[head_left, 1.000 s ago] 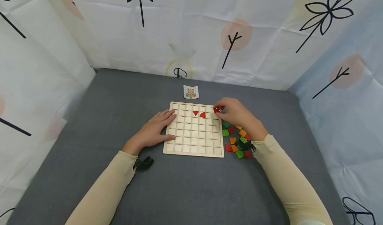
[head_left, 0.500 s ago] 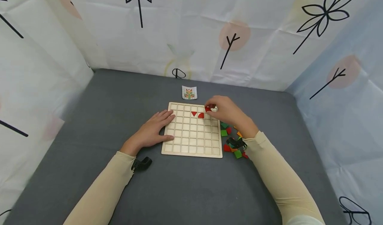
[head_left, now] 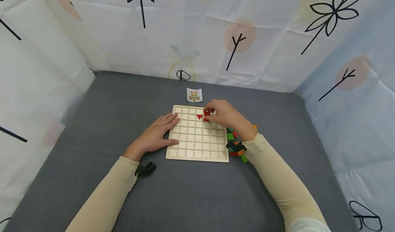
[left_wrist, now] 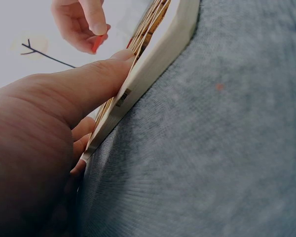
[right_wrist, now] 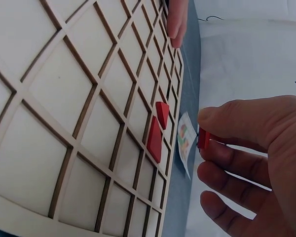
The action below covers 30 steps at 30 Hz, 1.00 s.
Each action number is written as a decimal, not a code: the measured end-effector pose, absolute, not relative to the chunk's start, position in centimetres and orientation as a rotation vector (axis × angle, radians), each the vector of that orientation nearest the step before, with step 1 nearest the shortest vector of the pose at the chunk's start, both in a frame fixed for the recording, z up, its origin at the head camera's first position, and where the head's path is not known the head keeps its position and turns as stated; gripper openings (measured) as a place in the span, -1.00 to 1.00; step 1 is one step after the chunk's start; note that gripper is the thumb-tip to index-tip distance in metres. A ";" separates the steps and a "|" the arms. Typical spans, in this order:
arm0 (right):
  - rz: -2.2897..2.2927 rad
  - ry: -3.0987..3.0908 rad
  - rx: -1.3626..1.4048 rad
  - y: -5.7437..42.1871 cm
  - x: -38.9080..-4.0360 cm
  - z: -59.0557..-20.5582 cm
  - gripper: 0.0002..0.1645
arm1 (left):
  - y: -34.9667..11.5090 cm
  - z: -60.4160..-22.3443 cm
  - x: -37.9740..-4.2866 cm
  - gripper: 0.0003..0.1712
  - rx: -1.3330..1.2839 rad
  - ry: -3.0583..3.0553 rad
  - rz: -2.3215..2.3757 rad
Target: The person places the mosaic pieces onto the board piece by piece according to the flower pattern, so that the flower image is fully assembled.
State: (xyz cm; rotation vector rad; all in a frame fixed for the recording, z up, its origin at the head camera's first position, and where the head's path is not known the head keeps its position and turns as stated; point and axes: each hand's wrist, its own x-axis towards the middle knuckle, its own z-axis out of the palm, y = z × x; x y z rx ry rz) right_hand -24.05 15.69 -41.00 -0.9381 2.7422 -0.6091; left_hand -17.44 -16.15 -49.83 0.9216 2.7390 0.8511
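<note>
My right hand (head_left: pixel 226 113) pinches a small red tile (right_wrist: pixel 203 138) between thumb and index finger, above the upper part of a pale wooden grid board (head_left: pixel 197 145). A red triangle tile (head_left: pixel 199 117) lies in a cell near the top of the board. Beside it is a red tile with one curved side (right_wrist: pixel 155 140), partly covered by my right fingers in the head view. My left hand (head_left: pixel 158 132) rests along the board's left edge, fingers spread over the rim and thumb (left_wrist: pixel 101 79) on the near part of that side.
Behind the board lies a small card (head_left: pixel 194 95) printed with a coloured grid pattern. Green, red and orange tiles (head_left: pixel 230 136) are piled right of the board, partly hidden under my right forearm. White patterned cloth (head_left: pixel 200 36) hangs around the grey table (head_left: pixel 185 197).
My right hand has moved left over the board with the red tile, from the top right corner to the red tiles on it. My left hand has stayed put.
</note>
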 end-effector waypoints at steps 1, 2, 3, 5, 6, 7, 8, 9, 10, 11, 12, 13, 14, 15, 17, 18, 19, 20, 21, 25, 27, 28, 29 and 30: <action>-0.606 2.742 -0.941 15.6 -24.0 -41.1 -0.75 | -16.1 -49.8 -17.4 0.09 0.923 2.739 0.851; -0.606 2.743 -0.942 15.5 -24.0 -41.2 -0.75 | -16.1 -49.8 -17.4 0.09 0.922 2.739 0.850; -0.603 2.745 -0.945 15.4 -24.0 -41.2 -0.76 | -16.1 -49.8 -17.4 0.09 0.921 2.739 0.848; -0.594 2.755 -0.957 15.2 -24.1 -41.4 -0.77 | -16.1 -49.7 -17.4 0.09 0.920 2.736 0.849; -0.589 2.760 -0.963 15.1 -24.1 -41.4 -0.77 | -16.1 -49.7 -17.3 0.09 0.918 2.736 0.847; -0.585 2.763 -0.968 15.0 -24.1 -41.5 -0.77 | -16.1 -49.7 -17.3 0.09 0.916 2.736 0.845; -0.580 2.766 -0.973 14.9 -24.2 -41.6 -0.78 | -16.1 -49.7 -17.3 0.09 0.916 2.737 0.844; -0.572 2.768 -0.977 14.7 -24.2 -41.7 -0.78 | -16.2 -49.7 -17.4 0.09 0.917 2.736 0.845; -0.565 2.769 -0.978 14.6 -24.3 -41.7 -0.77 | -16.2 -49.7 -17.4 0.09 0.917 2.736 0.845; -0.558 2.769 -0.981 14.4 -24.3 -41.8 -0.77 | -16.2 -49.7 -17.4 0.09 0.917 2.737 0.845; -0.553 2.768 -0.986 14.2 -24.4 -41.8 -0.78 | -16.2 -49.8 -17.4 0.09 0.918 2.738 0.841; -0.549 2.766 -0.988 14.0 -24.4 -41.9 -0.77 | -16.3 -49.8 -17.5 0.09 0.917 2.740 0.839; -0.546 2.765 -0.990 13.8 -24.5 -41.9 -0.78 | -16.3 -49.8 -17.5 0.09 0.914 2.741 0.836; -0.543 2.763 -0.993 13.6 -24.5 -41.9 -0.78 | -16.3 -49.8 -17.5 0.09 0.910 2.741 0.832; -0.539 2.758 -1.003 13.2 -24.7 -42.0 -0.79 | -16.4 -49.8 -17.5 0.09 0.907 2.742 0.830; -0.537 2.754 -1.006 13.1 -24.7 -42.0 -0.80 | -16.4 -49.8 -17.5 0.09 0.906 2.742 0.829; -0.535 2.752 -1.007 13.0 -24.8 -42.0 -0.80 | -16.4 -49.8 -17.6 0.09 0.907 2.739 0.833; -0.533 2.749 -1.010 12.9 -24.9 -42.1 -0.81 | -16.3 -49.8 -17.6 0.09 0.908 2.734 0.839; -0.530 2.746 -1.012 12.7 -24.9 -42.2 -0.81 | -16.3 -49.8 -17.6 0.09 0.913 2.732 0.843; -0.521 2.740 -1.003 12.2 -25.1 -42.5 -0.80 | -16.2 -49.7 -17.6 0.09 0.924 2.724 0.859; -0.514 2.743 -0.991 11.9 -25.1 -42.7 -0.79 | -16.2 -49.7 -17.5 0.09 0.926 2.728 0.856; -0.510 2.746 -0.985 11.8 -25.1 -42.8 -0.77 | -16.2 -49.7 -17.5 0.08 0.928 2.730 0.855; -0.505 2.748 -0.978 11.6 -25.2 -42.9 -0.76 | -16.2 -49.7 -17.5 0.08 0.930 2.732 0.854; -0.498 2.751 -0.973 11.4 -25.2 -43.0 -0.76 | -16.2 -49.6 -17.5 0.08 0.930 2.733 0.853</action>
